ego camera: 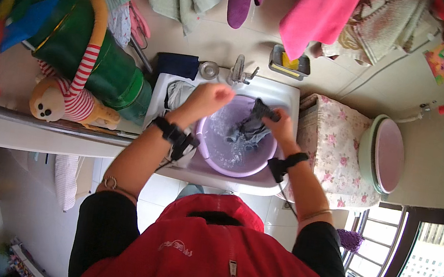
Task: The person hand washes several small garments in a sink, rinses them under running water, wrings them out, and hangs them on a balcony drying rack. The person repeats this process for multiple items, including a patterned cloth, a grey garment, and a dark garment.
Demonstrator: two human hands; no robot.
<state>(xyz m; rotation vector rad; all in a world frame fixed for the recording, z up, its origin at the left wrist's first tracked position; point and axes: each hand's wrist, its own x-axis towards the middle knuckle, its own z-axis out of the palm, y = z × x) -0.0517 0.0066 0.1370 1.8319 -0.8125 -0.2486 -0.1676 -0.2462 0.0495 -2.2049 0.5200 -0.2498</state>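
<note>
A round lilac plastic basin (235, 172) with water in it stands inside the white ceramic sink (289, 95). My right hand (283, 127), at the basin's right side, grips a wet dark grey cloth (254, 128). Part of that cloth is lifted towards the far rim, while the rest lies in the stirred water. Over the basin's far left rim, my left hand (212, 98) is loosely curled and slightly blurred, with nothing visible in it. Just beyond it rises a metal faucet (238, 70). Whitish fabric (179, 94) lies in the sink's left part, partly behind my left forearm.
A metal dish (208, 70) and folded navy cloth (178, 65) sit on the sink's back edge. Above hang several towels and a grey soap holder (289, 62). At left are a green column (106, 66) and a plush monkey (64, 98); at right, a flower-covered stand (335, 148) and basins (388, 154).
</note>
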